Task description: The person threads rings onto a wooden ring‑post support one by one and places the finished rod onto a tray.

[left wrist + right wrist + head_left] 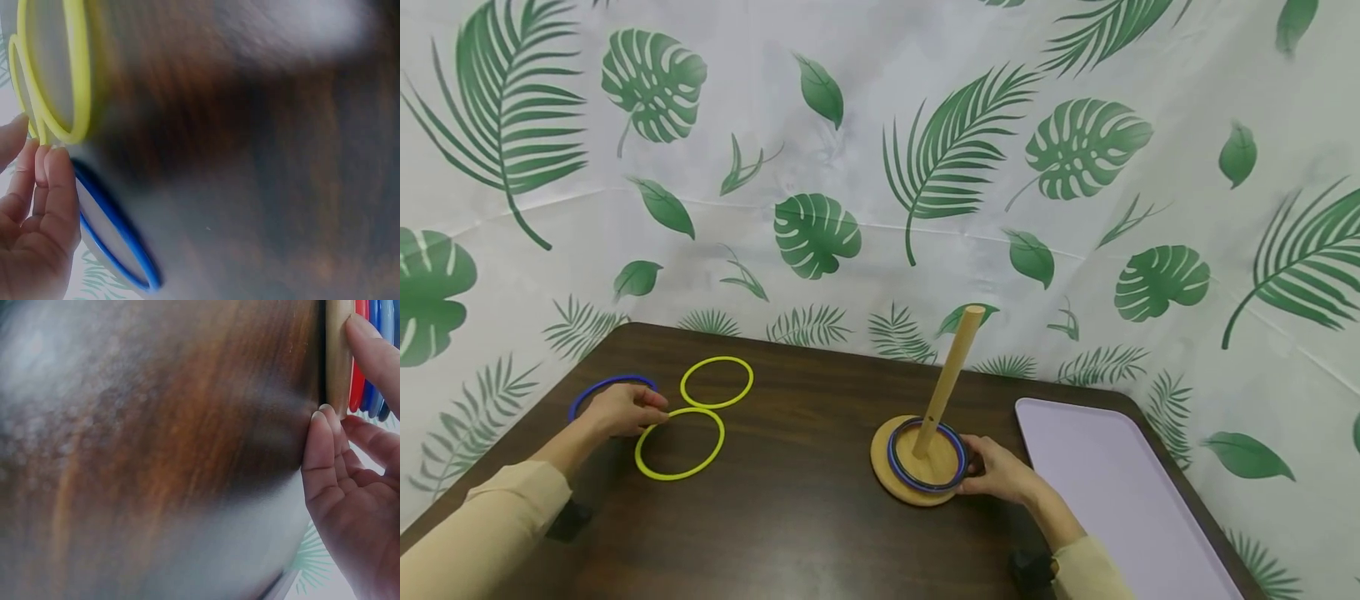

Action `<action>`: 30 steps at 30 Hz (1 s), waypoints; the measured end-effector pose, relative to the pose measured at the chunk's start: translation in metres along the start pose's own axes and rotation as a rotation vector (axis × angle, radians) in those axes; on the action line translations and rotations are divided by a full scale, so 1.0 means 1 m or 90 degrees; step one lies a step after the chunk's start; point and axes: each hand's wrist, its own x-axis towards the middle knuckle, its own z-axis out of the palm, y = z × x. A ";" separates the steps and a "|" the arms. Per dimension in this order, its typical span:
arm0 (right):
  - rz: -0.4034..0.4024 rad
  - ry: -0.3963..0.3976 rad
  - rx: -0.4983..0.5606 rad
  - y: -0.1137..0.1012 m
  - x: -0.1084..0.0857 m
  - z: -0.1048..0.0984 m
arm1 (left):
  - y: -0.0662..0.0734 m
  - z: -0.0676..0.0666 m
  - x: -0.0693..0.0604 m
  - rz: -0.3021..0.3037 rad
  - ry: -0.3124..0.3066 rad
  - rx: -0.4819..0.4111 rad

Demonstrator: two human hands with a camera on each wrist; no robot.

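My left hand (625, 410) (37, 219) is at the left, thumb and fingertips meeting at the edge of the nearer yellow ring (637, 457) (80, 69), which lies on the table. Just beyond is another yellow ring (750, 377), and a blue ring (597, 386) (119, 219) lies partly behind the hand. My right hand (1000, 472) (356, 481) grips the right rim of a round wooden base (882, 467) (338, 356), thumb on its upper edge. A wooden post (953, 367) rises from it, with red (360, 362), blue and dark rings stacked around the post.
The dark wooden table (775, 517) reaches back to a leaf-patterned cloth (850, 150). A pale purple tray (1112, 467) lies along the table's right side, close to my right forearm.
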 end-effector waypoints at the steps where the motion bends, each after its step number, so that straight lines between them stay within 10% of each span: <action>1: 0.001 0.000 0.001 0.000 0.000 0.000 | -0.001 0.000 0.000 -0.004 0.003 0.003; 18: -0.004 -0.008 0.019 -0.001 0.001 -0.001 | -0.006 0.003 -0.001 0.056 0.094 0.191; 30: -0.011 -0.004 0.029 -0.002 0.001 -0.001 | -0.007 0.006 0.000 0.021 0.060 0.113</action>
